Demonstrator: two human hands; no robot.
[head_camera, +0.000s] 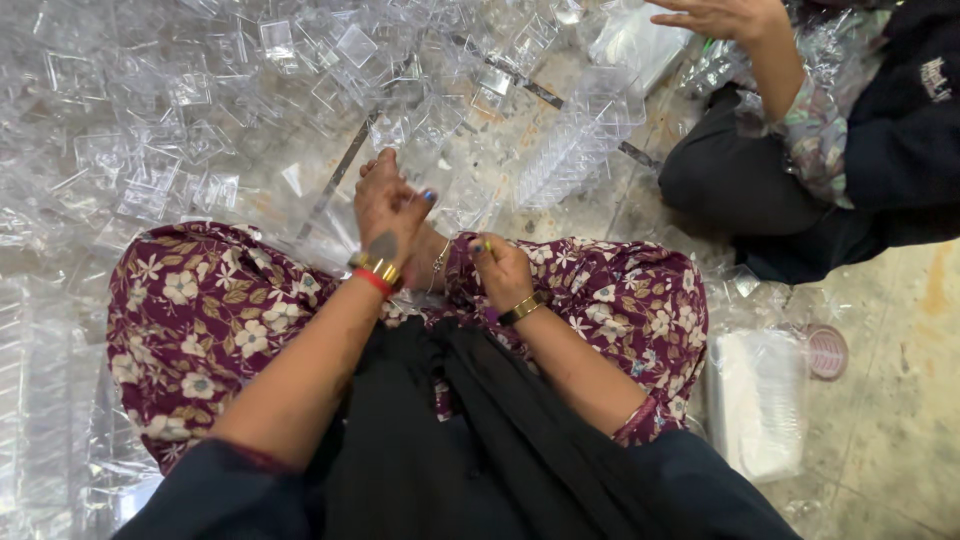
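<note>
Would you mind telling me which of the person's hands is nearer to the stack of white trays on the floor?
The right. The right hand rests over the right knee, on the same side as the stack of white trays. The left hand is raised farther away, toward the clear plastic boxes.

Worn, stained concrete floor (900, 420) with a thin metal strip (340, 172) inlaid, evenly lit from above
</note>
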